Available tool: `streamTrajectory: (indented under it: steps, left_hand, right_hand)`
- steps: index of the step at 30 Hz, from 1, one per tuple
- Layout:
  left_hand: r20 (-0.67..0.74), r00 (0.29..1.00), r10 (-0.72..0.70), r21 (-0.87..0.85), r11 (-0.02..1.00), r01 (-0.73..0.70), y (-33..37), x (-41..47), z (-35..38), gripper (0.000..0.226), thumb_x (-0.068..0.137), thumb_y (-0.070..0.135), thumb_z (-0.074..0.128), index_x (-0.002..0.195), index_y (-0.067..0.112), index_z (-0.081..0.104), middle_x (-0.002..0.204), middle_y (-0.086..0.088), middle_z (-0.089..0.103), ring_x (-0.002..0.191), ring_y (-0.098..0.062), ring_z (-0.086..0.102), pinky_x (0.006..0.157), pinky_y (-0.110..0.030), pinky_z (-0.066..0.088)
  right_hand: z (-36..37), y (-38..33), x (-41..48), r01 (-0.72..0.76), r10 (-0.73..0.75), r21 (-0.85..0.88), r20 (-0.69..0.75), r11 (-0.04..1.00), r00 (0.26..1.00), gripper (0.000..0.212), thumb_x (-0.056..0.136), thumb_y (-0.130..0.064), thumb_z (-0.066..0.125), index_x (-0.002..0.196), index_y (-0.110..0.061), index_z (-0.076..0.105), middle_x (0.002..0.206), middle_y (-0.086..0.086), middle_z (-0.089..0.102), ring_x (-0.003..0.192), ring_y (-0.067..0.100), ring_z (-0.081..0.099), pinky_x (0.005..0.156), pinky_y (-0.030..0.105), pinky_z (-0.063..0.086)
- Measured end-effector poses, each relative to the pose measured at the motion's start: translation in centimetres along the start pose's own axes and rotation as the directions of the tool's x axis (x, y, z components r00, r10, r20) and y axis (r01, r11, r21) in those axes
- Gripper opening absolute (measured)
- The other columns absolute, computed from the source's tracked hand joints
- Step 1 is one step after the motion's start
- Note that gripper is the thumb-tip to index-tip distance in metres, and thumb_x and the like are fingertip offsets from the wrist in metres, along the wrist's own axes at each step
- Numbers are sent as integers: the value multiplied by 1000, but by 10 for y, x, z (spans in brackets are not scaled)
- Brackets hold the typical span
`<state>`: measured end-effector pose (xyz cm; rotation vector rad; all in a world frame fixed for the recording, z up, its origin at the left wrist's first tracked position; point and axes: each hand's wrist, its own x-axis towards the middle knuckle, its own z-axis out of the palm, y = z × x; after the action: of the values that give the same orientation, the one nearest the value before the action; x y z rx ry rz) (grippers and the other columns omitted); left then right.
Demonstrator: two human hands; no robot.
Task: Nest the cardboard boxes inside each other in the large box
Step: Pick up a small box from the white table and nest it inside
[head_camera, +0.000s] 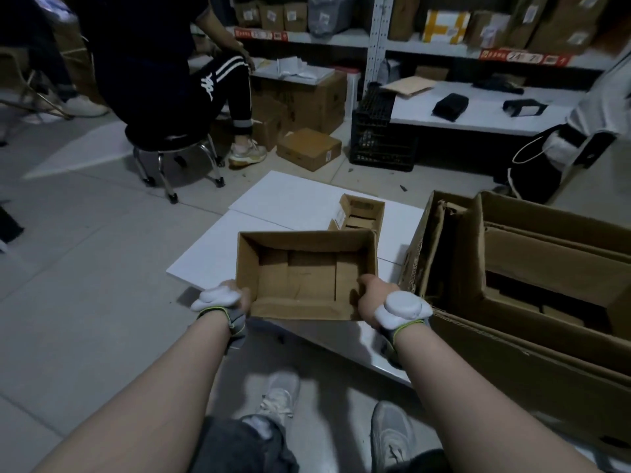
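Observation:
I hold an open, empty medium cardboard box (304, 273) in front of me, above the white boards on the floor. My left hand (228, 297) grips its near left corner and my right hand (374, 298) grips its near right corner. Just behind it sits a small open box (362, 211) with smaller cardboard inside. To the right stands the large box (532, 356), its flaps open, with at least two boxes (546, 264) nested inside it.
White boards (290, 203) lie on the tiled floor under the boxes. A person in dark clothes sits on a stool (170, 145) at the back left. A black crate (382, 138), loose cartons (309, 148) and parcel shelves (444, 46) line the back.

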<state>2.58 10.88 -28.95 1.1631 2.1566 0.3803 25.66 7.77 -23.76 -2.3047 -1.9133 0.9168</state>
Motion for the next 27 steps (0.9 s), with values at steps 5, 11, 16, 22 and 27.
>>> streamTrajectory:
  steps: [5,11,16,22,27]
  left_hand:
    - [-160,987,25,-404,911,-89,34,-24,-26,19,91,12,46,101,4,60,113,-26,62,96,-37,59,91,-45,51]
    - [-212,976,39,-634,755,-168,85,-64,-32,5,68,21,48,70,19,51,83,-13,56,87,-36,57,90,-53,52]
    - [-319,928,193,-557,754,-348,111,-89,-7,24,73,16,43,93,19,57,85,-18,60,86,-42,58,77,-40,50]
    - [-351,888,298,-578,677,-456,144,-93,-2,20,85,7,45,99,19,51,68,4,46,63,-18,42,58,-27,33]
    - [-297,885,358,-635,618,-463,168,-94,14,31,80,16,49,109,23,54,83,1,55,79,-25,48,75,-36,43]
  right_hand:
    - [-34,-4,-19,79,-59,112,-170,991,984,66,92,-18,39,151,-34,15,141,10,49,112,34,57,86,34,51]
    - [-62,12,-38,172,-24,295,-447,940,894,61,96,-19,39,151,-30,17,149,8,33,118,35,51,89,37,46]
    - [-68,37,-46,258,70,399,-645,880,761,57,95,-14,41,148,-27,27,148,3,32,123,29,46,90,29,40]
    - [-93,54,-43,219,83,301,-740,928,668,52,95,-10,38,145,-23,34,151,1,33,123,30,47,91,32,40]
    - [-94,78,-43,190,121,294,-781,937,613,52,95,-10,39,144,-27,34,146,0,37,96,22,51,74,24,31]
